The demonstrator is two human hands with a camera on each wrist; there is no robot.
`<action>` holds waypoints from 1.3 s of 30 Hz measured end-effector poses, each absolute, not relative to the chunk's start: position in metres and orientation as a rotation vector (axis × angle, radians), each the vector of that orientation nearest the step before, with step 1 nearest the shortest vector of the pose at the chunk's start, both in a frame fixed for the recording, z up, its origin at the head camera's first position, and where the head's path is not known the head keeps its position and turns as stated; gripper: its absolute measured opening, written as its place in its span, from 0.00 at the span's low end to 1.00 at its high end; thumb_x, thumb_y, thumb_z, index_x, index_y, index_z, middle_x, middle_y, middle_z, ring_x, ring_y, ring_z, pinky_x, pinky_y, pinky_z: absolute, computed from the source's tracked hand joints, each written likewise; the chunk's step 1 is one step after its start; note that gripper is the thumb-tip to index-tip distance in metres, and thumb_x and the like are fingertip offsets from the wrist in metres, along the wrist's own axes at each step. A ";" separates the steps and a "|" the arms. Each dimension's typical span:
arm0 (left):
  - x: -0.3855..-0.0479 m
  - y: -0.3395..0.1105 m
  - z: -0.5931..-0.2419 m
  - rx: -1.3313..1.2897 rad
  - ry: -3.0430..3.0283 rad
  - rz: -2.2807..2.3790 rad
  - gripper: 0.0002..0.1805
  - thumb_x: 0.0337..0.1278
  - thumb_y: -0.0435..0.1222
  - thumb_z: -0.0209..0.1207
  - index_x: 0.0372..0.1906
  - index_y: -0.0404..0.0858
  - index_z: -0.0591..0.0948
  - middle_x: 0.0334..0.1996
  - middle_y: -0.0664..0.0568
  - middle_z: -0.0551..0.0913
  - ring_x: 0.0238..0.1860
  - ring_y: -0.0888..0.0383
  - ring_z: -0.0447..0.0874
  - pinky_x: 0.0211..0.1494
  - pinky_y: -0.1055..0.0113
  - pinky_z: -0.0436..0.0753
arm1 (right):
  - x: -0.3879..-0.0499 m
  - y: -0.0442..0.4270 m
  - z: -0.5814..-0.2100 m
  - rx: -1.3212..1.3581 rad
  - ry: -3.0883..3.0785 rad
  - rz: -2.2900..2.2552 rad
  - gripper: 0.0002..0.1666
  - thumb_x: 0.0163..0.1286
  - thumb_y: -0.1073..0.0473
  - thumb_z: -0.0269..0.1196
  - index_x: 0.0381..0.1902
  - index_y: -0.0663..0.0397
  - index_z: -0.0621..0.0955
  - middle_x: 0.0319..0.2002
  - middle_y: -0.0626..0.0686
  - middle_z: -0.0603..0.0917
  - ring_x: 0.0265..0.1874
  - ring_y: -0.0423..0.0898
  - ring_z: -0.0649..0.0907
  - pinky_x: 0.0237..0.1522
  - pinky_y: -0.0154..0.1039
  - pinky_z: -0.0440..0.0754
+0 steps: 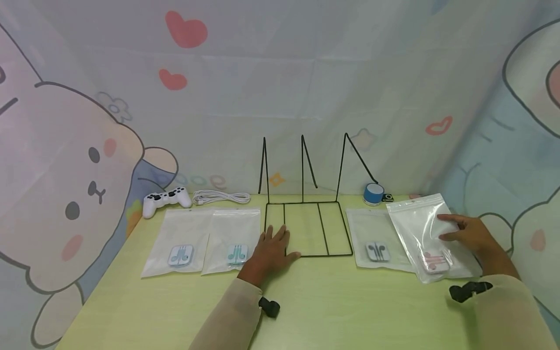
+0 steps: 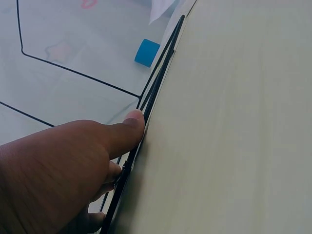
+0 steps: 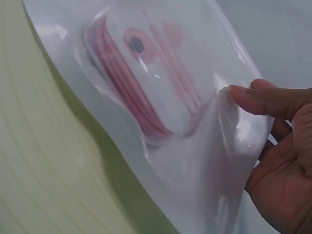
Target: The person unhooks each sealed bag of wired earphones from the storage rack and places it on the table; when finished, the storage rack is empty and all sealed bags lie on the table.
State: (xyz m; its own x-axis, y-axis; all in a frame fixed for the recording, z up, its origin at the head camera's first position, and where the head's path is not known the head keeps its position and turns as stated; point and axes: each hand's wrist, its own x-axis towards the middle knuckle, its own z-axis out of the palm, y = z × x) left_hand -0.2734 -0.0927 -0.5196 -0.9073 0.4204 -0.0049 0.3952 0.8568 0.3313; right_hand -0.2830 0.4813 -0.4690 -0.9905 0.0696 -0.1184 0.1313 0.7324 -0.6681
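Observation:
A black wire rack (image 1: pixel 327 255) lies with its grid base on the table and three bent prongs upright at the back. My left hand (image 1: pixel 271 253) rests with spread fingers on the base's front left corner; in the left wrist view its thumb (image 2: pixel 129 129) touches the wire. At the right, my right hand (image 1: pixel 474 238) pinches the edge of a clear zip bag (image 1: pixel 413 226), which is tilted and lifted partly off the table. Pink earphones (image 3: pixel 141 73) in a white case sit inside that bag. Some right fingers are hidden behind the plastic.
A zip bag with dark earphones (image 1: pixel 377 252) lies right of the rack. Two bags with blue earphones (image 1: pixel 181 255) and teal earphones (image 1: pixel 237 253) lie left. Behind are a white game controller (image 1: pixel 166 200), a coiled white cable (image 1: pixel 220 197) and a blue round speaker (image 1: pixel 374 194).

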 end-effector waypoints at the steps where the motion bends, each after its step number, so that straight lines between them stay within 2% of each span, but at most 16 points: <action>1: -0.274 -0.093 -0.520 0.649 2.952 0.499 0.46 0.81 0.63 0.52 0.86 0.36 0.64 0.89 0.43 0.59 0.88 0.28 0.50 0.89 0.34 0.57 | -0.283 0.481 -0.470 0.150 2.847 -1.106 0.52 0.67 0.56 0.77 0.80 0.69 0.66 0.77 0.85 0.61 0.70 0.77 0.71 0.61 0.65 0.77; 5: -0.274 -0.092 -0.521 0.645 2.948 0.493 0.46 0.81 0.64 0.52 0.86 0.37 0.64 0.89 0.44 0.59 0.89 0.29 0.49 0.89 0.35 0.56 | -0.282 0.483 -0.475 0.106 2.882 -1.068 0.53 0.67 0.54 0.77 0.80 0.71 0.65 0.77 0.85 0.61 0.70 0.76 0.70 0.58 0.57 0.74; 9: -0.275 -0.092 -0.522 0.645 2.947 0.491 0.46 0.81 0.63 0.52 0.86 0.37 0.64 0.89 0.44 0.59 0.89 0.29 0.49 0.89 0.35 0.56 | -0.280 0.485 -0.480 0.088 2.918 -1.008 0.53 0.67 0.55 0.77 0.80 0.74 0.65 0.76 0.86 0.61 0.68 0.76 0.71 0.56 0.54 0.75; 13: -0.275 -0.092 -0.521 0.648 2.947 0.489 0.46 0.81 0.63 0.52 0.86 0.37 0.64 0.89 0.44 0.59 0.89 0.29 0.49 0.89 0.34 0.56 | -0.277 0.486 -0.484 0.087 2.926 -0.987 0.53 0.69 0.54 0.75 0.81 0.74 0.64 0.76 0.87 0.60 0.70 0.79 0.69 0.61 0.65 0.75; 17: -0.274 -0.093 -0.520 0.653 2.949 0.482 0.46 0.81 0.63 0.52 0.86 0.36 0.64 0.88 0.43 0.60 0.88 0.29 0.50 0.89 0.35 0.57 | -0.275 0.486 -0.489 0.106 2.933 -1.015 0.52 0.70 0.55 0.74 0.81 0.74 0.63 0.77 0.87 0.57 0.75 0.84 0.63 0.70 0.78 0.68; 26: -0.275 -0.094 -0.523 0.674 2.955 0.495 0.46 0.81 0.63 0.53 0.85 0.35 0.65 0.88 0.42 0.60 0.88 0.28 0.51 0.88 0.34 0.58 | -0.271 0.483 -0.499 0.088 2.979 -1.035 0.54 0.68 0.54 0.75 0.81 0.72 0.63 0.80 0.84 0.55 0.77 0.88 0.57 0.72 0.84 0.61; 32: -0.276 -0.094 -0.525 0.677 2.953 0.486 0.46 0.81 0.63 0.52 0.86 0.35 0.64 0.88 0.42 0.60 0.88 0.28 0.51 0.88 0.34 0.58 | -0.265 0.475 -0.500 0.036 2.976 -1.116 0.55 0.68 0.52 0.77 0.83 0.67 0.63 0.83 0.79 0.54 0.81 0.86 0.52 0.73 0.86 0.57; 39: -0.279 -0.090 -0.520 0.686 2.972 0.494 0.44 0.81 0.61 0.55 0.86 0.36 0.65 0.88 0.41 0.60 0.89 0.32 0.50 0.90 0.36 0.56 | -0.260 0.463 -0.498 -0.018 2.991 -1.185 0.55 0.71 0.51 0.76 0.85 0.65 0.62 0.85 0.75 0.55 0.82 0.84 0.53 0.70 0.85 0.63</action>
